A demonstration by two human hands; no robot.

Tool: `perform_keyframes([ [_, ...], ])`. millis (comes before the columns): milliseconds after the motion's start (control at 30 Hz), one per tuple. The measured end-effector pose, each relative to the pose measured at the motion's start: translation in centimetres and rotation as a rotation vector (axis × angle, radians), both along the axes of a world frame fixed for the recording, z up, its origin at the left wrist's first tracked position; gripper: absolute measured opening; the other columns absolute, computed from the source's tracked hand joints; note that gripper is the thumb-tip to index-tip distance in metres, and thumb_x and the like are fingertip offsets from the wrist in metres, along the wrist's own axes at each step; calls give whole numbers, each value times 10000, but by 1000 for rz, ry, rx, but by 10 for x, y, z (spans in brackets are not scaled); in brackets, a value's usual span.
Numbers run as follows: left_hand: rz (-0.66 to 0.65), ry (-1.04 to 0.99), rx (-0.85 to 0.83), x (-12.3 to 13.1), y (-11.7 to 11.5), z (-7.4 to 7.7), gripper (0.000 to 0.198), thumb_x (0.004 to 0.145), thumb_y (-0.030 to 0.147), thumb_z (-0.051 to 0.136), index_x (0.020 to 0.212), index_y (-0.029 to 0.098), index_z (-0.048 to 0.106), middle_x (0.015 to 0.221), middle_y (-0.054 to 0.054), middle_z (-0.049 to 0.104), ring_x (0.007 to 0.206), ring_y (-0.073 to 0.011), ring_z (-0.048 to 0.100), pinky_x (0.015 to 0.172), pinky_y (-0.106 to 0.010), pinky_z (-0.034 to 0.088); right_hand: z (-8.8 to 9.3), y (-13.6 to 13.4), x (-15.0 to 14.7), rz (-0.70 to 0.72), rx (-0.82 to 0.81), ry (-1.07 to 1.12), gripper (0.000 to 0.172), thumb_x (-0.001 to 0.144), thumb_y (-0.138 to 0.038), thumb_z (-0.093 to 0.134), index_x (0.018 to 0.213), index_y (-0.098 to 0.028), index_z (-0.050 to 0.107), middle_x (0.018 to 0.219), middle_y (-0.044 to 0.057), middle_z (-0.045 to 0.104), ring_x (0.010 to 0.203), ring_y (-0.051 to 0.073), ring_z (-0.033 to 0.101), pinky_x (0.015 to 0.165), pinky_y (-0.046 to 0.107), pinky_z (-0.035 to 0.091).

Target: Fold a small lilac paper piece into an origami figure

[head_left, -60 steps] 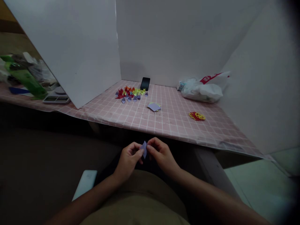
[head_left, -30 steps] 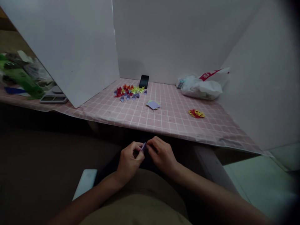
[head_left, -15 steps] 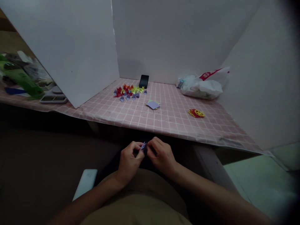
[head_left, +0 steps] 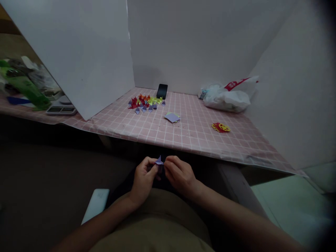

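Observation:
Between my hands, above my lap and in front of the table's edge, is a small purple origami crane. My left hand pinches one side of it between thumb and fingers. The fingertips of my right hand are closed on its other end. A pointed part of the folded paper stands up between them. Out on the table, several folded paper cranes in red, orange, yellow and purple lie in a cluster. Nearer the middle is a small stack of square paper, purple on top.
The table has a pink checked cloth. On it are a phone, a white plastic bag and red and yellow cut-outs. White boards surround it. At left are a scale and green bottle. A white slab lies beside me.
The purple crane has turned in my fingers, and its point now stands more upright. My left hand has shifted slightly; the right fingers have drawn closer together at its end.

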State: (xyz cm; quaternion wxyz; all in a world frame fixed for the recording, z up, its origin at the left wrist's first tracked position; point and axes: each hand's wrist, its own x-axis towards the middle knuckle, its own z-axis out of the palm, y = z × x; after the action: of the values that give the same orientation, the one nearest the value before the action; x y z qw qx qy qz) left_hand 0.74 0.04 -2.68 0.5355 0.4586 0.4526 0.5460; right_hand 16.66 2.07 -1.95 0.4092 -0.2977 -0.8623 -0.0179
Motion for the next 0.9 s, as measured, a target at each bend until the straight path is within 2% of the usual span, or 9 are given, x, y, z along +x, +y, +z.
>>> perform_keyframes([
  [133,-50,-17,-26,-1,0,1,178,805,329,678,834,166,610,752,-2,625,661,-142,599,568,-253,547,1,1,2,13,12,-27,200,946,-83,427,937,-194,593,882,92,641,759,178,609,636,280,530],
  [400,-146,29,2,-4,-3,-2,245,895,409,583,880,172,642,818,-21,624,760,-169,622,650,-295,591,0,3,0,-1,-122,21,192,950,-121,422,912,-207,589,878,79,628,743,172,610,618,271,522],
  [600,-144,0,-3,-3,-2,-4,215,881,384,611,872,171,635,836,-18,613,783,-162,613,681,-297,596,-1,3,-2,0,-157,57,156,945,-110,450,891,-179,579,873,91,617,770,172,614,632,264,530],
  [767,-79,-68,-3,-2,0,-3,252,812,358,689,985,191,616,885,-22,635,807,-173,639,686,-309,600,2,3,-1,8,-171,94,162,949,-129,451,908,-183,598,889,91,625,786,177,625,661,279,543],
  [900,-80,-39,25,-3,1,-3,178,816,332,683,900,179,643,824,-16,660,751,-162,650,705,-298,580,3,2,-2,10,-190,117,148,952,-136,465,904,-189,594,873,78,621,781,172,625,669,276,541],
])
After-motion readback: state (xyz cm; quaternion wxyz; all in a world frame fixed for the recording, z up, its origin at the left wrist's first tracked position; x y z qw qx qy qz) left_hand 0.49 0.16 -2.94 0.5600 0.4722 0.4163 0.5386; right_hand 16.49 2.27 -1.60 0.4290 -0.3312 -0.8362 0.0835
